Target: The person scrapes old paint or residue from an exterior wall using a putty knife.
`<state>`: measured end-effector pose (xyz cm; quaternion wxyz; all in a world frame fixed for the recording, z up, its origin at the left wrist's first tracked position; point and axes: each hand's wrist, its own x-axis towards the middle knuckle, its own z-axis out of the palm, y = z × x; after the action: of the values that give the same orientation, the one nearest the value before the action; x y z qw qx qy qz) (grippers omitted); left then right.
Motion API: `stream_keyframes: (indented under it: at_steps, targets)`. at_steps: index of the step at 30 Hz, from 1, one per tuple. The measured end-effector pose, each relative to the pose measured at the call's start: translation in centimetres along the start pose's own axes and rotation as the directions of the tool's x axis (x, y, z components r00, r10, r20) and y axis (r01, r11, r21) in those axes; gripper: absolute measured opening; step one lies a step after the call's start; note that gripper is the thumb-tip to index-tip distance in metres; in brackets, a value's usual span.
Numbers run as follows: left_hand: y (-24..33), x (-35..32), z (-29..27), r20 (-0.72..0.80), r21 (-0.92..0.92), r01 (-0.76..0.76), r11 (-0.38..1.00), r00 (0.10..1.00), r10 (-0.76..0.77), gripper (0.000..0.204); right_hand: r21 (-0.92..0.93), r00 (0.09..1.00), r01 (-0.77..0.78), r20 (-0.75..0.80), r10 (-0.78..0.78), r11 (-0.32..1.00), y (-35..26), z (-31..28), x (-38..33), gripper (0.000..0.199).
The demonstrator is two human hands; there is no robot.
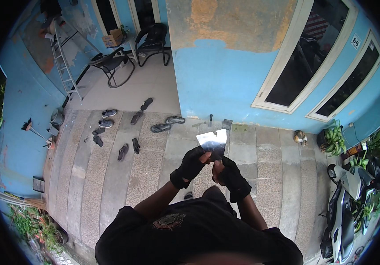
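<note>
A wide metal putty knife (213, 140) is held up in front of my body, its bright blade spread upward with a few dark specks near the top edge. My left hand (192, 165), in a black fingerless glove, pinches the lower left of the blade. Gloved in the same way, my right hand (232, 176) closes around the lower part, where the handle is mostly hidden by fingers. Beyond the blade, at the foot of the blue wall (218, 79), lie a small dark-handled tool (210, 118) and a grey flat piece (227, 124).
Bare, patchy plaster (238, 20) shows above the blue paint. Several sandals (161, 127) and shoes (106, 123) lie on the paving to the left. A stepladder (62, 62) with a person by it stands far left, near black chairs (152, 39). Motorcycles (342, 207) are parked at right.
</note>
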<state>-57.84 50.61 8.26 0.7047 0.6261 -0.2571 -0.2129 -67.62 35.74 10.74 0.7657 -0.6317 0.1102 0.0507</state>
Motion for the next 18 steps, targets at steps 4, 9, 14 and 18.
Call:
stream_keyframes:
  at_steps: [4,9,14,18]
  targets:
    - [1.7,1.6,2.7,-0.060,-0.096,-0.061,0.993,0.997,0.056,0.023,0.058,0.998,0.053,-0.031,-0.051,0.997,-1.5,-0.9,-0.7,0.026]
    - [-1.7,4.6,5.8,-0.060,0.010,-0.118,0.993,0.991,0.118,0.024,-0.039,0.999,-0.018,-0.028,0.016,0.999,-2.9,-6.4,-0.3,0.023]
    - [-1.4,6.5,9.1,-0.023,0.094,-0.094,0.991,0.995,0.097,0.024,-0.127,0.999,0.007,0.034,-0.003,0.992,-4.2,-11.7,-0.5,0.024]
    - [-1.5,7.6,10.9,-0.076,0.094,-0.045,0.995,0.996,0.053,0.022,-0.072,0.998,-0.003,0.061,0.007,0.997,-3.8,-14.3,0.5,0.027]
